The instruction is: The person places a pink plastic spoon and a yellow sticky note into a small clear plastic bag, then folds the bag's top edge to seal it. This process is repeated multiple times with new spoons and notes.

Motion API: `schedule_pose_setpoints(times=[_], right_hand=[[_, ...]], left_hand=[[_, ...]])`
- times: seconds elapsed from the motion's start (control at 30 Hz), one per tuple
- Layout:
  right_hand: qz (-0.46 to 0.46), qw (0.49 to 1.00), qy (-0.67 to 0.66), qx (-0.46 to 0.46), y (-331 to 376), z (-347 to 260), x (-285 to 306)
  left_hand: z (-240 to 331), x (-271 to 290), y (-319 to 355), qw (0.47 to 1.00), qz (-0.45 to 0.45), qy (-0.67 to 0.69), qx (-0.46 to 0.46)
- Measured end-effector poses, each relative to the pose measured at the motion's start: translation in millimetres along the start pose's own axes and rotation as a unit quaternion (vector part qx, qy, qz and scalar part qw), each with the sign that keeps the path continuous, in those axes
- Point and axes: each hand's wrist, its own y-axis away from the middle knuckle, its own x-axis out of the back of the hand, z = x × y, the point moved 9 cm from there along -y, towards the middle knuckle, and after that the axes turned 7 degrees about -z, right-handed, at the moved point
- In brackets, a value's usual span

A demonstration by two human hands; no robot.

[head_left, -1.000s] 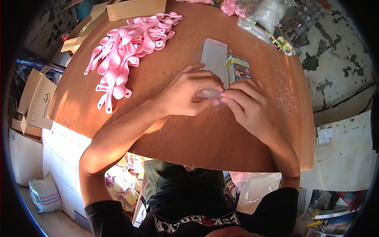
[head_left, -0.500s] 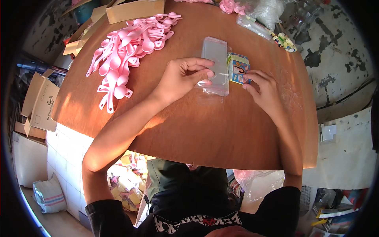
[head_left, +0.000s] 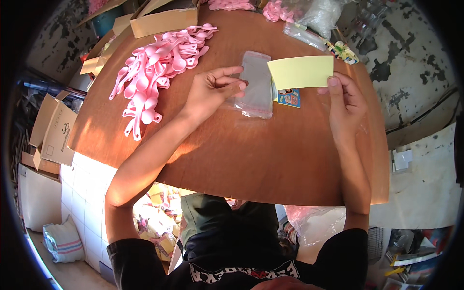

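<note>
My right hand (head_left: 345, 99) pinches a pale yellow card (head_left: 302, 71) by its lower right corner, with the thumb on the near face. Held up over the table, the card partly hides a stack of blue printed cards (head_left: 289, 97). Left of that stack lies a pile of clear plastic sleeves (head_left: 256, 84). My left hand (head_left: 212, 92) is at the left edge of the sleeves, index finger and thumb apart, and nothing shows between them. A heap of pink plastic spoons (head_left: 159, 63) spreads over the table's left part.
The brown wooden table (head_left: 251, 159) has a curved look. An open cardboard box (head_left: 164, 21) stands at its far left. Plastic bags (head_left: 324, 17) and more pink pieces (head_left: 278, 10) sit at the far edge. Below the table, at left, is a pile of packaged items (head_left: 157, 217).
My right hand has lifted a yellow card off the stack, turning its plain side toward me. My left hand has shifted slightly left from over the sleeves.
</note>
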Motion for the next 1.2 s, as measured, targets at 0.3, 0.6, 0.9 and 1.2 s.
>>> schedule_pose_setpoints(times=[0.3,0.6,0.9,1.2], right_hand=[[-0.076,0.996,-0.036,0.012,-47,-8,-18],[-0.208,0.975,0.083,-0.004,-85,-27,17],[0.034,0.998,-0.024,0.054,-85,-55,63],[-0.012,0.999,0.007,0.046,-82,-47,56]], left_hand=[[41,-24,0,0.994,-0.07,0.014,-0.087],[122,-51,-32,0.969,-0.132,-0.127,-0.166],[168,-71,-40,0.955,-0.147,-0.127,-0.223],[157,-65,-45,0.958,-0.152,-0.127,-0.207]])
